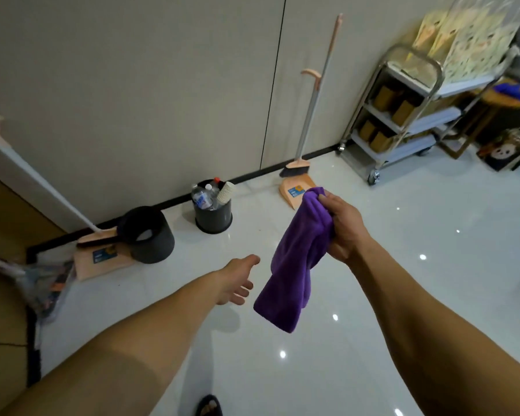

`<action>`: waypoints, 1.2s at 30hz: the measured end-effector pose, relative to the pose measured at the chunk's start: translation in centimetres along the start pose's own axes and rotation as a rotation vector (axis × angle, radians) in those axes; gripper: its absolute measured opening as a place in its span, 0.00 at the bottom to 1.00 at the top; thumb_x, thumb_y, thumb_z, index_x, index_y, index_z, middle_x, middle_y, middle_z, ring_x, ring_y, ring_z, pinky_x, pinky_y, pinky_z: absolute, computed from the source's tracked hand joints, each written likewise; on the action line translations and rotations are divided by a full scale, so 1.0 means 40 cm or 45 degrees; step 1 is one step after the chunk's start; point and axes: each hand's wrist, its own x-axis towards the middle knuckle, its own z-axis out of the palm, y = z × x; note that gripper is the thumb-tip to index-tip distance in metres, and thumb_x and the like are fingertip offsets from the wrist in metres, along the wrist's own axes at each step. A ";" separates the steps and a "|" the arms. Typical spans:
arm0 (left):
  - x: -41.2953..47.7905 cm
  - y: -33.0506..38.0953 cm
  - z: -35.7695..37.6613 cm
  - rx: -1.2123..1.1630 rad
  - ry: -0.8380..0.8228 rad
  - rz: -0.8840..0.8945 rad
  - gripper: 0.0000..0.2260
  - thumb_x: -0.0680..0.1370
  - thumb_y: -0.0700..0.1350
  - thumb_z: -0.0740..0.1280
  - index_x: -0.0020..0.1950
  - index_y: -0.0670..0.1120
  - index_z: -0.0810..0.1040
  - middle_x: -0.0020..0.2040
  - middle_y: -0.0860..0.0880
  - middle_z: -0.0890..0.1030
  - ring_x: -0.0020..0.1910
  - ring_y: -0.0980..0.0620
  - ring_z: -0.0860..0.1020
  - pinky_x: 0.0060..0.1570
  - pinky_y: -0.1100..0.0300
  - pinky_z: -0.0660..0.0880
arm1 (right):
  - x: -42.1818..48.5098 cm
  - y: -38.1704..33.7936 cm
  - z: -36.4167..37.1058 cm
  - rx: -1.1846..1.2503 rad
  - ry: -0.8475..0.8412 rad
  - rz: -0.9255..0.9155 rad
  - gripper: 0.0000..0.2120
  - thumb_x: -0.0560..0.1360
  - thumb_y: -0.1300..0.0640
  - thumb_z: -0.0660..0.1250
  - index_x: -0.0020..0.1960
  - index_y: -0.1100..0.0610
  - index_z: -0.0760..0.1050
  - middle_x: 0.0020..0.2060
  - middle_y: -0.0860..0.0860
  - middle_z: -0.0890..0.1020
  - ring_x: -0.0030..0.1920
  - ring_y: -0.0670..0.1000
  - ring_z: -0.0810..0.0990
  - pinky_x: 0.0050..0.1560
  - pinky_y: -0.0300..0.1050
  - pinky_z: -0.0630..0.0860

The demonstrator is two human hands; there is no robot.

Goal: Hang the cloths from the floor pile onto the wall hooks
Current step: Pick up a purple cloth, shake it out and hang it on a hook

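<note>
Purple plush microfibre cloth [294,265] gripped in the right hand [341,226] above a glossy white tiled floor [418,280].
Nearest, below the cloth, a foot in a dark slipper [210,405] shows at the frame edge. Left of the cloth, the left hand [237,280] is spread with relaxed fingers, holding nothing and just short of the hanging fabric. The right hand's fingers curl round the cloth's bunched upper end, and the rest droops clear of the floor. Beyond the cloth to the left, a black round bin [150,235] lies tipped, and an upright black round bin [213,217] holds plastic bottles and stacked paper cups. Just behind the cloth's top, a peach plastic dustpan with a long-handled broom [296,190] stands against the beige wall [132,85]. Farther right of the cloth is a steel three-tier trolley [403,115] carrying brown boxes.
</note>
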 end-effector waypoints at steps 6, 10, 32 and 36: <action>-0.085 0.027 -0.070 -0.211 -0.170 -0.035 0.38 0.75 0.63 0.59 0.76 0.40 0.57 0.59 0.41 0.79 0.56 0.41 0.79 0.55 0.48 0.74 | -0.057 -0.117 0.135 0.076 -0.319 -0.017 0.19 0.72 0.61 0.68 0.62 0.60 0.69 0.58 0.62 0.71 0.57 0.61 0.71 0.70 0.58 0.65; -0.142 0.086 -0.133 -0.361 -0.183 -0.051 0.42 0.71 0.56 0.69 0.76 0.37 0.55 0.56 0.38 0.81 0.46 0.41 0.84 0.43 0.51 0.79 | -0.070 -0.166 0.181 0.082 -0.282 -0.156 0.12 0.74 0.65 0.64 0.58 0.62 0.76 0.52 0.58 0.79 0.49 0.56 0.79 0.57 0.51 0.76; -0.260 0.404 -0.123 -0.794 0.014 0.445 0.09 0.77 0.46 0.62 0.55 0.45 0.76 0.50 0.45 0.80 0.46 0.47 0.78 0.47 0.53 0.72 | 0.077 -0.490 0.351 0.465 -0.838 -0.111 0.12 0.75 0.67 0.63 0.37 0.66 0.82 0.35 0.57 0.83 0.36 0.53 0.84 0.42 0.45 0.82; -0.348 0.474 -0.190 -0.836 0.469 0.699 0.05 0.79 0.44 0.61 0.47 0.47 0.75 0.41 0.47 0.78 0.38 0.50 0.75 0.40 0.56 0.69 | 0.124 -0.533 0.313 0.249 -0.719 -0.081 0.13 0.77 0.66 0.62 0.36 0.64 0.80 0.35 0.57 0.81 0.33 0.52 0.83 0.38 0.45 0.82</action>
